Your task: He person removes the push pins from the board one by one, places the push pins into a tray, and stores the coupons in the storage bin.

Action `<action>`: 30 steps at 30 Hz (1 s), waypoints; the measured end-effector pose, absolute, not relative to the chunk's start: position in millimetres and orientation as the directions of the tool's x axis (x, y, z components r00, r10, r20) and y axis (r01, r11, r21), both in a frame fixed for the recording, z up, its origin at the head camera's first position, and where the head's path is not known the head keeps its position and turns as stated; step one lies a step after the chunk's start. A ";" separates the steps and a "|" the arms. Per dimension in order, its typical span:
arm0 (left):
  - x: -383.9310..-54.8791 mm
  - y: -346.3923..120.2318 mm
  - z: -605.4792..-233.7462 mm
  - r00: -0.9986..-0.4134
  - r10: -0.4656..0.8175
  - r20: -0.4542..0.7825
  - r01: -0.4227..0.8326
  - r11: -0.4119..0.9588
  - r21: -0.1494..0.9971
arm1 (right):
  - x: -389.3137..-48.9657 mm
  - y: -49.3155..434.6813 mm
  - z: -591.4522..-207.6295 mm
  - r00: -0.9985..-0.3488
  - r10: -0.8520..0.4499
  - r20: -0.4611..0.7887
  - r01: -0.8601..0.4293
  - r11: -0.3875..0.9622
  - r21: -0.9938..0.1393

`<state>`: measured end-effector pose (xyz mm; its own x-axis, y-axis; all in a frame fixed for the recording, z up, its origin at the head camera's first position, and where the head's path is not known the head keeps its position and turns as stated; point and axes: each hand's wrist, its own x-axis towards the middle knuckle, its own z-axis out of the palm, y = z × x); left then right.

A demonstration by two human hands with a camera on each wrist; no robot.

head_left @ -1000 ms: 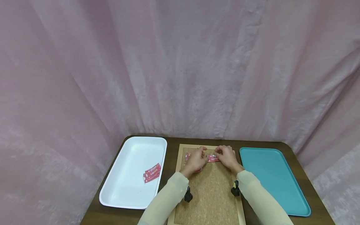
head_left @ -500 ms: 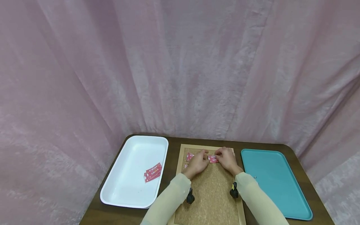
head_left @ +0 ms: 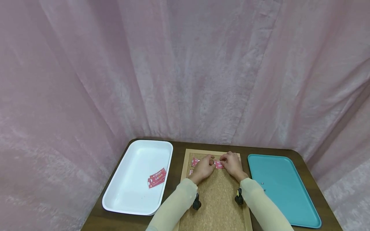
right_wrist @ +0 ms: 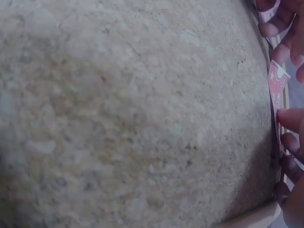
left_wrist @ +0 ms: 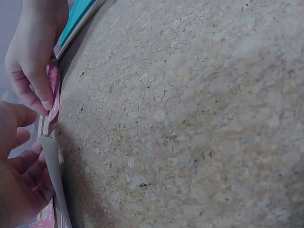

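On the upper part of a framed cork board (head_left: 216, 199) lies a red-and-white paper coupon (head_left: 218, 164). My right hand (head_left: 232, 163) pinches this coupon near its right part, thumb against its face in the right wrist view. At its left end is my left hand (head_left: 204, 167), with fingers loosely bent and thumb and forefinger apart in the left wrist view. Two more coupons show partly to the left, an upper one (head_left: 195, 161) and a lower one (head_left: 191, 172). A pale curled paper edge (left_wrist: 53, 171) stands off the cork beside the left fingers. Any fastener under the fingertips is hidden.
A white tray (head_left: 136, 202) at left holds overlapping red coupons (head_left: 157, 178). At right stands a teal tray (head_left: 286, 189) with small shiny pieces (head_left: 262, 183) near its left side. The dark wooden table (head_left: 179, 154) ends at a pink curtain (head_left: 185, 80).
The left hand has shifted slightly right and down, baring more of the left coupons. The right hand stays at the coupon. The right forearm has shifted, uncovering small shiny pieces in the teal tray.
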<state>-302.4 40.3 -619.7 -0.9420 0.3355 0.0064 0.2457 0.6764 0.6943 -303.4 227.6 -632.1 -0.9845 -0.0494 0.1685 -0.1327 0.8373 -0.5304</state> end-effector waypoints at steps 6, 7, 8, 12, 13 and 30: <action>-301.6 42.6 -623.2 -0.943 0.331 0.028 0.261 0.687 0.678 | -300.5 223.5 -630.4 -0.988 -0.038 0.151 -0.113 0.844 -0.524; -301.2 43.3 -623.6 -0.942 0.334 0.034 0.270 0.692 0.669 | -300.1 223.1 -630.5 -0.988 -0.034 0.149 -0.109 0.842 -0.528; -300.7 44.0 -623.9 -0.940 0.337 0.042 0.280 0.699 0.658 | -299.6 222.7 -630.6 -0.989 -0.029 0.145 -0.103 0.839 -0.534; -297.2 47.9 -624.0 -0.936 0.345 0.071 0.315 0.732 0.604 | -298.0 222.9 -631.5 -0.991 -0.008 0.131 -0.083 0.813 -0.576; -296.5 48.5 -623.9 -0.936 0.344 0.074 0.319 0.739 0.594 | -297.8 222.7 -631.6 -0.992 -0.003 0.127 -0.078 0.806 -0.586; -297.0 44.6 -624.5 -0.937 0.345 0.047 0.303 0.741 0.599 | -304.8 217.3 -630.6 -0.997 0.025 0.072 -0.022 0.809 -0.588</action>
<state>-297.0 44.6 -624.5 -0.9373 0.3452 0.0469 0.3029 0.7409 0.5994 -304.8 217.3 -630.6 -0.9971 0.0248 0.0722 -0.0224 0.8086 -0.5879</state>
